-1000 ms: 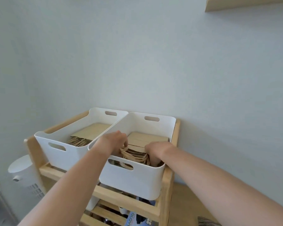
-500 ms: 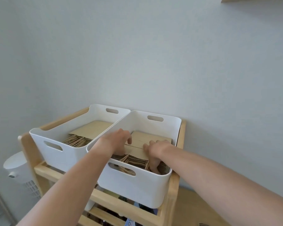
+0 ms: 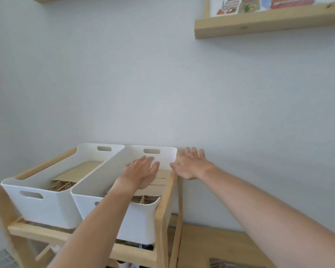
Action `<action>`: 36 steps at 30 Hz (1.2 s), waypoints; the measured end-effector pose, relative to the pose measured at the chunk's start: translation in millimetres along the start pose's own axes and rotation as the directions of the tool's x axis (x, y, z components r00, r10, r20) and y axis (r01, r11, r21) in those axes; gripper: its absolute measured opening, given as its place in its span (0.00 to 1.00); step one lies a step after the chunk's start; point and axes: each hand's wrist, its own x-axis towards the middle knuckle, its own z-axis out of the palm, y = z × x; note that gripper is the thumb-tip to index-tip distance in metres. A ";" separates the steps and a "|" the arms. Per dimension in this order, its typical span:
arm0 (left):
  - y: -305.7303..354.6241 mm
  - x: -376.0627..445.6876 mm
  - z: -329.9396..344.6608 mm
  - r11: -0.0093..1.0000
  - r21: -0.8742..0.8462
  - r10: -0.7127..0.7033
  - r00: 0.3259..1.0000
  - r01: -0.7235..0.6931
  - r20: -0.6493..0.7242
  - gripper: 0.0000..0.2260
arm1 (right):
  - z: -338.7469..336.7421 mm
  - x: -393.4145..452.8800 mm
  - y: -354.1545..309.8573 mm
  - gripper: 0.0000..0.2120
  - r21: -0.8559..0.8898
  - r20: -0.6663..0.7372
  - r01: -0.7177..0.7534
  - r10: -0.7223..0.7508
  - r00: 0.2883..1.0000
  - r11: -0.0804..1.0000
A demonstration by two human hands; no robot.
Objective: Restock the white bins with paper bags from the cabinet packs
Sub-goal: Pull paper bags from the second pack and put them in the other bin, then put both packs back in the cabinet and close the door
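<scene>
Two white bins stand side by side on a wooden shelf unit. The left bin (image 3: 41,206) holds flat brown paper bags (image 3: 75,174) with twisted handles toward me. In the right bin (image 3: 139,221) lies a stack of brown paper bags (image 3: 159,182). My left hand (image 3: 141,172) is over that stack with fingers straight and spread; whether it touches the bags I cannot tell. Beyond the right bin's right rim, over the shelf frame, my right hand (image 3: 191,165) is lifted with its fingers spread and holds nothing.
The wooden shelf unit (image 3: 162,213) stands against a pale wall. A lower wooden surface (image 3: 211,246) lies to the right of it. High on the wall at the right hangs a wooden ledge (image 3: 259,24) with a colourful picture. More items sit on the lower shelf.
Both hands have come up out of the right bin's bag handles. The left now lies flat over the stack; the right has moved off to the right, outside the bin. The view tilted upward.
</scene>
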 end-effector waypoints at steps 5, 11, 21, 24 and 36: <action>90.2 -4.6 19.9 0.974 -0.076 0.208 0.976 -0.213 -0.067 0.17 | 23.1 -43.5 70.7 0.32 -0.072 -0.049 -0.081 0.078 0.996 0.994; 158.6 -25.3 80.5 0.959 -0.044 0.277 0.959 -0.280 -0.066 0.18 | 68.9 -97.7 132.0 0.33 -0.035 0.064 -0.223 0.225 0.972 0.974; 155.5 -96.5 226.5 0.997 0.000 0.071 0.953 -0.074 0.296 0.24 | 198.3 -187.0 169.4 0.34 0.133 0.348 -0.445 0.379 0.858 0.886; 153.9 -129.8 267.6 0.999 -0.015 -0.038 0.899 0.050 0.437 0.25 | 245.4 -219.2 162.2 0.39 0.180 0.472 -0.517 0.388 0.792 0.837; 137.8 -251.1 351.5 0.985 -0.091 -0.086 0.881 0.144 0.465 0.11 | 341.6 -301.9 107.6 0.44 0.290 0.287 -0.508 0.433 0.854 0.811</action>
